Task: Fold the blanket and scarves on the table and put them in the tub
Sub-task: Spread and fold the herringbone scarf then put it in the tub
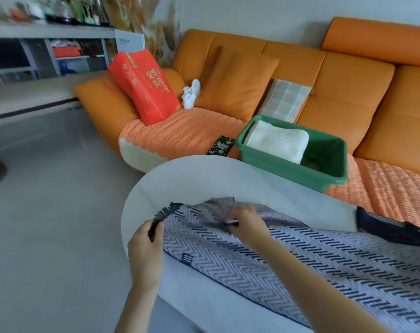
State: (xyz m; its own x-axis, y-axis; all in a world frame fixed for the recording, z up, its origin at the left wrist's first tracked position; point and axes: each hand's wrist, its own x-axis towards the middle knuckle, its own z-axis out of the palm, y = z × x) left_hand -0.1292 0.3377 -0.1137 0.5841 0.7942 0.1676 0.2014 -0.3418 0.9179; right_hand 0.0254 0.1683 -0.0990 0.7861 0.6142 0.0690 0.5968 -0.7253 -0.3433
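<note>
both hands pinch the fringed end of the herringbone scarf (264, 255): left grip (147, 239) on the near corner, right grip (246, 221) on the far one. the scarf trails rightward from them across the bench (204, 179), so the fold looks just begun. next likely means carrying this end over, edges matched; the green tub (324, 169) with the folded blanket (276, 140) waits beyond the right grip.

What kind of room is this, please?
Most likely a home living room. An orange sofa with cushions fills the back, a shelf unit of bottles and household things stands at the left, and a white round table sits before the sofa.
</note>
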